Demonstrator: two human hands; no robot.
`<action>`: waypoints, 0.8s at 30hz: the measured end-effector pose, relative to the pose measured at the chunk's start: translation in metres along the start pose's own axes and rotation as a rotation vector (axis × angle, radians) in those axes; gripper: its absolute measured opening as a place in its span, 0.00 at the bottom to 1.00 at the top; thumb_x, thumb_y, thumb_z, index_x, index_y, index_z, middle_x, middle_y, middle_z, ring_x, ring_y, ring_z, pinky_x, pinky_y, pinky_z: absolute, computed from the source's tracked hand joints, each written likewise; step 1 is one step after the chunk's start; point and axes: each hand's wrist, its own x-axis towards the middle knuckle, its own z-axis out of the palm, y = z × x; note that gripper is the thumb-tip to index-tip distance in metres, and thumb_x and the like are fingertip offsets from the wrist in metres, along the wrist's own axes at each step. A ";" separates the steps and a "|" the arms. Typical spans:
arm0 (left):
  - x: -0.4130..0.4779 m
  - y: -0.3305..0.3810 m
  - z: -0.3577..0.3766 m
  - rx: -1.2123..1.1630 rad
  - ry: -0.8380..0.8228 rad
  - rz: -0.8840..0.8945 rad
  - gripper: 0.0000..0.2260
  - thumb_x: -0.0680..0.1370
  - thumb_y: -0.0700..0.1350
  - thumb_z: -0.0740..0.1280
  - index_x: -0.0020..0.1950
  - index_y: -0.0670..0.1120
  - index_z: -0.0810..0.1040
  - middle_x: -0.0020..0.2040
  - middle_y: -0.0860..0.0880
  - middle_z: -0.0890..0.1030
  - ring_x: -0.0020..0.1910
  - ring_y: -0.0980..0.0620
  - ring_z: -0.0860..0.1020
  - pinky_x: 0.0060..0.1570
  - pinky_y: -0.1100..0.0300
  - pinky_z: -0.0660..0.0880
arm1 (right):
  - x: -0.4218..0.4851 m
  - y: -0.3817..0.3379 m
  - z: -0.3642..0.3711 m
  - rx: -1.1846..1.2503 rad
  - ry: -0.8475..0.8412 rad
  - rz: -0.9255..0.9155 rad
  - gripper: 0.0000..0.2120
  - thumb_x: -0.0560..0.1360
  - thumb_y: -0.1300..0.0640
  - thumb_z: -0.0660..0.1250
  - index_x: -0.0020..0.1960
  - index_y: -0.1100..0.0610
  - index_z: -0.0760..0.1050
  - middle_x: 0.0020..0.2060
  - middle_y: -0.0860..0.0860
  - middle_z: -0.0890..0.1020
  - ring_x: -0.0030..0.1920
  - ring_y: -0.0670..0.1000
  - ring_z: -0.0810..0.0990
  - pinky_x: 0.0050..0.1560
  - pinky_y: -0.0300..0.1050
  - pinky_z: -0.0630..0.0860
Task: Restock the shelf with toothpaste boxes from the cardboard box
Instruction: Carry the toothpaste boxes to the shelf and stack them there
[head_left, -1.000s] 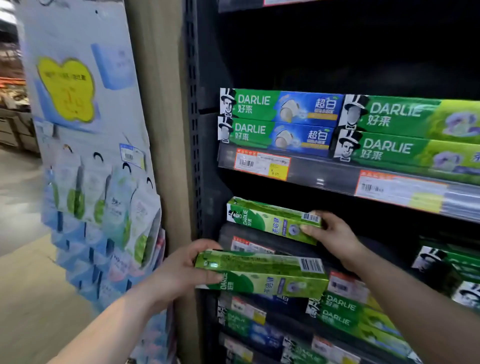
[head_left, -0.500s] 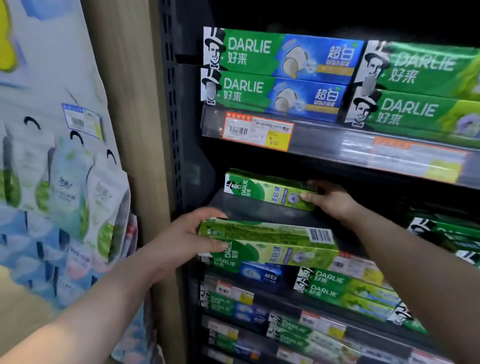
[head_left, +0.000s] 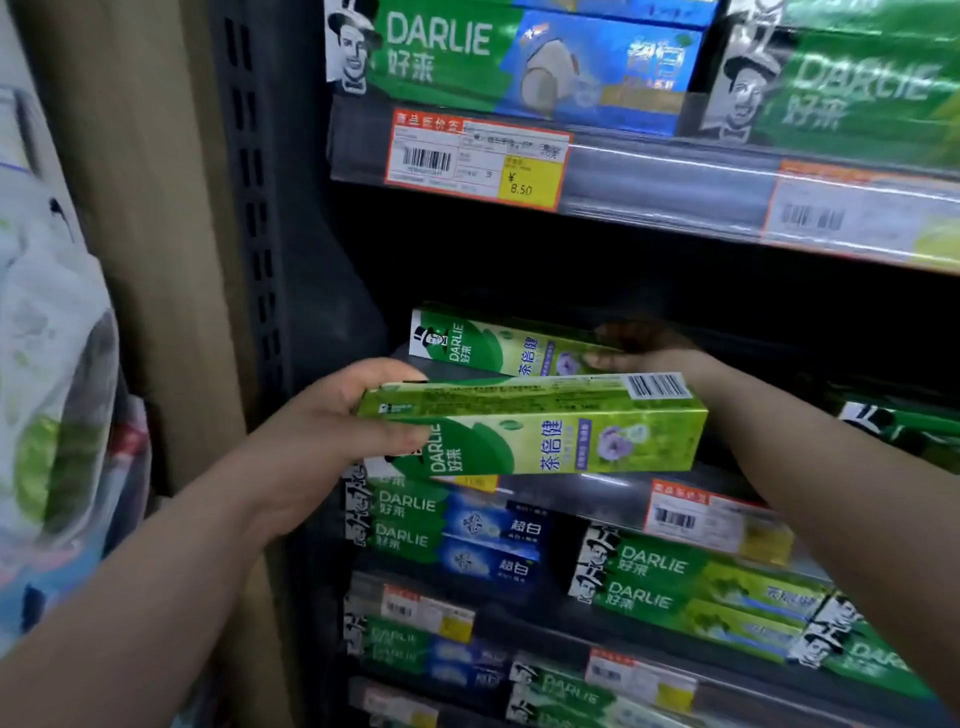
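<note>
My left hand (head_left: 322, 431) grips the left end of a green Darlie toothpaste box (head_left: 545, 431), held level in front of the middle shelf (head_left: 597, 486). Behind and slightly above it, a second green toothpaste box (head_left: 493, 345) lies deep on that dark shelf. My right hand (head_left: 644, 348) reaches into the shelf and holds the right end of that second box. The cardboard box is out of sight.
Green and blue Darlie boxes (head_left: 519, 62) fill the shelf above, over a price label (head_left: 478, 158). More Darlie boxes (head_left: 447, 525) line the lower shelves. A wooden post (head_left: 140, 208) and hanging pouches (head_left: 47, 374) stand to the left.
The camera has come closer and tilted down. My right hand has pushed its box deeper into the shelf. My left hand still holds its box in front.
</note>
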 end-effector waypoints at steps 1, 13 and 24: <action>0.002 0.001 -0.001 0.001 0.003 0.000 0.19 0.51 0.48 0.75 0.41 0.56 0.82 0.38 0.53 0.84 0.39 0.57 0.82 0.39 0.65 0.75 | 0.002 0.000 0.001 0.049 0.004 0.027 0.10 0.74 0.66 0.65 0.55 0.61 0.73 0.43 0.52 0.79 0.36 0.46 0.79 0.27 0.28 0.74; 0.023 0.021 -0.006 0.050 0.001 -0.108 0.22 0.52 0.46 0.76 0.46 0.49 0.81 0.41 0.48 0.85 0.40 0.52 0.82 0.39 0.60 0.78 | -0.036 -0.011 -0.030 0.074 0.071 -0.064 0.33 0.62 0.28 0.60 0.47 0.54 0.81 0.47 0.51 0.84 0.46 0.49 0.80 0.48 0.41 0.73; 0.062 0.028 0.008 -0.043 0.235 0.044 0.30 0.59 0.34 0.74 0.59 0.46 0.72 0.51 0.45 0.79 0.43 0.50 0.80 0.39 0.65 0.81 | -0.057 0.000 -0.023 0.131 0.000 -0.274 0.23 0.64 0.67 0.70 0.58 0.63 0.72 0.35 0.43 0.85 0.38 0.39 0.82 0.41 0.29 0.77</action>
